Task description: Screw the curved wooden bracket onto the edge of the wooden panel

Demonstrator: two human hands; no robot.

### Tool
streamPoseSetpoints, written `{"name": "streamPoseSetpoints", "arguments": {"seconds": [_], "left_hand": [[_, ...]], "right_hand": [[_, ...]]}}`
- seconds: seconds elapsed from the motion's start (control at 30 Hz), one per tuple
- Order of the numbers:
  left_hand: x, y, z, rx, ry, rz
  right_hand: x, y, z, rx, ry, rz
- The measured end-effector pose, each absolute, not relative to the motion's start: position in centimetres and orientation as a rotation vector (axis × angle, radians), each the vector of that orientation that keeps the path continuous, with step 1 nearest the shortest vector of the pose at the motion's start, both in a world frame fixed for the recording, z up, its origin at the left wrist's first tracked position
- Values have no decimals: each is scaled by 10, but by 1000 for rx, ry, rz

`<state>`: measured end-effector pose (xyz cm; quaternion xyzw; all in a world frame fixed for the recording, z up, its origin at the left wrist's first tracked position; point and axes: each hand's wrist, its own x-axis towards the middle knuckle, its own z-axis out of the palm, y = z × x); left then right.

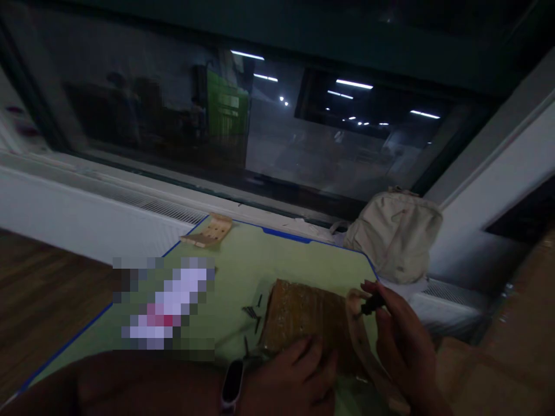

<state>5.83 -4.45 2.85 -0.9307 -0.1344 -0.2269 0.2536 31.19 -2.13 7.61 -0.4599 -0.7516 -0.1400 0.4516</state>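
My left hand [290, 375] lies on the near edge of a brown perforated wooden panel [303, 315] on a green mat [243, 271], fingers curled over it; a dark band sits on that wrist. My right hand [401, 341] is closed around a small dark tool [370, 304], its tip against a pale wooden piece [358, 329] at the panel's right side. Several dark screws [252, 315] lie on the mat just left of the panel.
A smaller pale wooden part with holes [210, 231] lies at the mat's far edge. A beige backpack [396, 234] rests by the dark window [260, 127]. White radiator [87, 208] runs along the left; brown floor [39, 294] lies beyond the mat.
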Motion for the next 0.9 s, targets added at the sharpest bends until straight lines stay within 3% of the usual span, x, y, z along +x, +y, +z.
{"name": "streamPoseSetpoints", "arguments": {"seconds": [0.23, 0.43, 0.67, 0.9], "left_hand": [[58, -46, 11, -2583, -414, -651], [55, -40, -3, -2586, -362, -712], [55, -35, -10, -2568, -376, -819], [52, -40, -7, -2588, -411, -756]], "right_hand": [[327, -5, 66, -1234, -1319, -71], [306, -16, 74, -1020, -1740, -230], [311, -4, 66, -990, -1455, 147], [309, -16, 78, -979, -1637, -100]]}}
